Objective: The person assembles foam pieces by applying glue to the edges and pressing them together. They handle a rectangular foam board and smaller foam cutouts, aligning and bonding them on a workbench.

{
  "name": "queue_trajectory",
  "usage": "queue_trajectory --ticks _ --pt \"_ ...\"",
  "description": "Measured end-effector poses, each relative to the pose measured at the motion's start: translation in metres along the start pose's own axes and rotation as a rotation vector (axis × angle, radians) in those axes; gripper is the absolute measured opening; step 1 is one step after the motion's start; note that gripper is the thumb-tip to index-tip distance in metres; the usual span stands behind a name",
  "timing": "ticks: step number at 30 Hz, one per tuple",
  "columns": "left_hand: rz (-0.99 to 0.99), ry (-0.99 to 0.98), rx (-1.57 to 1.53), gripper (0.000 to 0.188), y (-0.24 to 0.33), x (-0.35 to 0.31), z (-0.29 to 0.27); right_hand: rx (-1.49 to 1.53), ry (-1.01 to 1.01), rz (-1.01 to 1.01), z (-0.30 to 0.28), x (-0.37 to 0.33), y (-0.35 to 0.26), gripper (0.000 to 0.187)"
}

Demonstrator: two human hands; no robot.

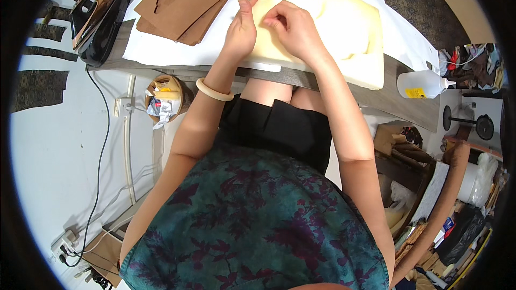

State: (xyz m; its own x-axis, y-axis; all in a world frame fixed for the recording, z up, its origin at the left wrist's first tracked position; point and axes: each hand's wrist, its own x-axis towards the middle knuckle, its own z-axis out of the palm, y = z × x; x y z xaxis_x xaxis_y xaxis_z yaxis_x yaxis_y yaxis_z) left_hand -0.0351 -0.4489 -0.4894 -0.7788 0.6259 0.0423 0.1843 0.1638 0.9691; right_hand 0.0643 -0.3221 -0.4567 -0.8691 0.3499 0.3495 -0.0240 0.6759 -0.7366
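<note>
A pale yellow foam-like slab lies on the table in front of me, with faint curved marks in its overexposed surface. My left hand is at the slab's left edge, seen edge-on, its thumb and fingers stretched away from me; I see nothing in it. Over the slab's left part, my right hand is closed, with thumb and forefinger brought together. Whatever lies between those fingertips, if anything, is too small to make out. The two hands are a short gap apart.
Brown board sheets, one with a cut-out outline, lie on white paper at the left. Beyond them stands an iron on a black base, its cord hanging. A squeeze bottle stands at the right edge. Below the table is a bin.
</note>
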Motion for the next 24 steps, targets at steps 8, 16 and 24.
queue_trajectory --ticks 8,16,24 --pt "0.024 -0.002 0.148 0.090 -0.007 0.002 0.003 -0.079 -0.005 -0.013 -0.053 -0.042 -0.022 0.007" --pt "0.121 -0.011 0.210 0.113 -0.015 0.004 0.002 -0.237 -0.029 -0.099 -0.040 -0.078 -0.018 0.003" --pt "0.128 -0.018 0.227 0.113 -0.015 0.006 0.003 -0.030 0.270 0.073 -0.063 -0.106 -0.015 0.006"
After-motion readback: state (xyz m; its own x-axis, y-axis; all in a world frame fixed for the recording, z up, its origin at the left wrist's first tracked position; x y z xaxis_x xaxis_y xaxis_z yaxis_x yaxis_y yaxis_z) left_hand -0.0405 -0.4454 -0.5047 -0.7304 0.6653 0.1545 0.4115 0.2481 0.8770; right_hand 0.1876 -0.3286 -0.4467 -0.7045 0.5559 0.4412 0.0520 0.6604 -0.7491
